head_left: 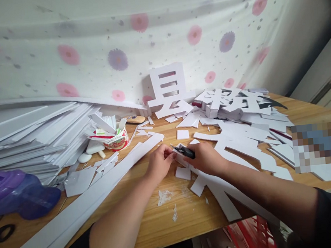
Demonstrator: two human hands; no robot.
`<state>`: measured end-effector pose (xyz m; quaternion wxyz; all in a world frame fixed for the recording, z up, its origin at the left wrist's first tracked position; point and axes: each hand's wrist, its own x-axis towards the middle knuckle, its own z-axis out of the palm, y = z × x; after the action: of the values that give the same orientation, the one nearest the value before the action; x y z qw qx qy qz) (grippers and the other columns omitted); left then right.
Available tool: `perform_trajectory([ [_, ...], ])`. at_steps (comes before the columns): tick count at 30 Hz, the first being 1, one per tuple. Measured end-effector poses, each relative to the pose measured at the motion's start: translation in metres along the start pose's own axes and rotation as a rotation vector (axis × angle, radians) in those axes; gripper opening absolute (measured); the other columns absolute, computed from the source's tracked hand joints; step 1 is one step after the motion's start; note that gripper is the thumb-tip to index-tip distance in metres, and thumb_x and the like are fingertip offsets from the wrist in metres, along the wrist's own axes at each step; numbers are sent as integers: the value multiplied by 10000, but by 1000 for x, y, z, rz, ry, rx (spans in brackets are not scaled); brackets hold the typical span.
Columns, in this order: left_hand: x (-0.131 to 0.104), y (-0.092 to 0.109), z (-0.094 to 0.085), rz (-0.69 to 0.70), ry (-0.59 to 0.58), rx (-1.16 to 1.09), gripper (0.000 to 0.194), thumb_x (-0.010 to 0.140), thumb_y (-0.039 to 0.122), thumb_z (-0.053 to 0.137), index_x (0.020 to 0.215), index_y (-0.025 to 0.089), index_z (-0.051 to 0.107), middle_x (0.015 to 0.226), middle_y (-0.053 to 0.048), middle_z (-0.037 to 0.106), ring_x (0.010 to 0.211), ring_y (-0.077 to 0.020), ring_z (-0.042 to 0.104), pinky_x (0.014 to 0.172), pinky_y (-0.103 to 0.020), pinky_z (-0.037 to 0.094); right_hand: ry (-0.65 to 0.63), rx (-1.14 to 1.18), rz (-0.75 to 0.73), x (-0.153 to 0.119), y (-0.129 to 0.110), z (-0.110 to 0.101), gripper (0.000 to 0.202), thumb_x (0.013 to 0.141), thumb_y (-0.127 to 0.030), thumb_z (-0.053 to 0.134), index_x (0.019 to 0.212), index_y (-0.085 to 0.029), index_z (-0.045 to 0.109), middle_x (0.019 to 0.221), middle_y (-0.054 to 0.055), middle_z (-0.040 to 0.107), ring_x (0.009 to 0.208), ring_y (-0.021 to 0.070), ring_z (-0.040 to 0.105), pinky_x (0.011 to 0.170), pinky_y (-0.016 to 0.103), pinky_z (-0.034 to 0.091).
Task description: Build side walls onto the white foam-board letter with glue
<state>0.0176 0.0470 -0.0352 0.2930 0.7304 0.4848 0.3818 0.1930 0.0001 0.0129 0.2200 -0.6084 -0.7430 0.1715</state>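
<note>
White board, partly hidden, seems pinched by the left hand, while the right hand grasps a black cutter.

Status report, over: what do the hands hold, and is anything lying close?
Right hand: gripping black cutter. Left hand: pinching white piece. Close by: loose white square, nearer the person.

Boards: stacked at the left on the worktop.
Bowl: just right of this stack.
Strips: from the left front corner toward the middle.
Sign: standing at the back, before the curtain.
Cut pieces: heaped right of the sign.
Knife: in the right hand, at the middle.
Basket: below the worktop, right front.
</note>
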Motion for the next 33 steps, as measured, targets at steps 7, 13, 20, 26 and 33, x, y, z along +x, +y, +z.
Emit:
perform_trajectory([
  [7,-1,7,0,-4,13,72,90,788,188,564,699,193,565,684,-5,650,630,-156,573,589,-258,384,-3,-10,-11,2,1,1,289,831,-394,566,627,-191,560,566,-13,543,517,107,406,508,240,260],
  [13,-2,8,-1,-15,28,69,95,753,177,557,661,194,574,574,26,572,533,-131,490,536,-249,332,14,-13,-9,1,3,4,334,843,-446,557,621,-197,564,585,-10,563,532,112,431,516,240,267],
  [20,1,-5,1,-66,9,-86,174,758,234,585,612,199,497,638,5,632,615,-146,602,591,-259,447,20,-1,5,4,8,4,297,797,-444,594,627,-203,567,567,-15,543,521,114,403,492,237,261],
  [26,3,-5,-2,-86,-66,-213,153,760,252,579,646,199,491,713,-25,686,725,-183,679,673,-303,514,21,27,9,4,10,3,267,783,-428,592,639,-204,564,579,-9,549,527,122,397,497,244,264],
  [33,14,-13,-18,-122,-92,-243,164,700,332,654,682,182,589,694,-28,699,685,-179,659,690,-312,516,-12,157,39,4,11,-3,157,768,-332,616,702,-190,611,558,-18,579,492,116,497,498,237,337],
])
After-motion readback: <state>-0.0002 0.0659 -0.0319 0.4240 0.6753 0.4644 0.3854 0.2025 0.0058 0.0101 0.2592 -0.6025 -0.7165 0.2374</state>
